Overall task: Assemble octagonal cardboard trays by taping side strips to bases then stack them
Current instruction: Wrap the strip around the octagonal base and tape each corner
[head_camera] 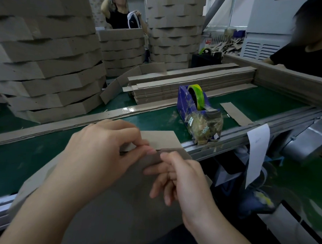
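Note:
A grey-brown cardboard base (116, 203) lies over the near edge of the green table, partly in my lap. A side strip (161, 139) stands along its far edge. My left hand (99, 152) pinches the strip against the base's edge with thumb and fingers. My right hand (181, 180) rests on the base just right of it, its index finger and thumb touching the same edge and its other fingers loosely curled. Whether tape is under the fingers I cannot tell. A blue tape dispenser (196, 106) with a yellow-green roll stands to the right.
Tall stacks of finished trays (46, 61) fill the left and back. Bundles of flat side strips (186, 82) lie behind the dispenser, a long strip (64, 123) crosses the table. One person stands at the back, another sits at the right behind a cardboard wall (287, 81).

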